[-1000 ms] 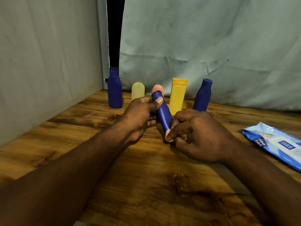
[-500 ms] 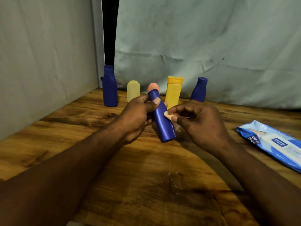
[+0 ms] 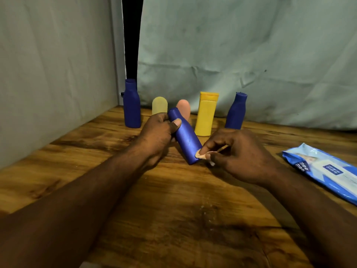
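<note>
Head view: blue bottle [image 3: 185,138] is held between both hands, with its long axis tilted: cap end up and away to the left, base down toward the right, low over the worktop [image 3: 173,209]; contact unclear. Left hand [image 3: 158,132] is wrapped round the neck end, thumb across it. Right hand [image 3: 237,153] is nearer the base, thumb and forefinger pinching a pale scrap [image 3: 201,156] against the bottle's lower side. Versus 0.5 s ago, the right hand has dropped from mid-body to the base; the left grip is unchanged.
</note>
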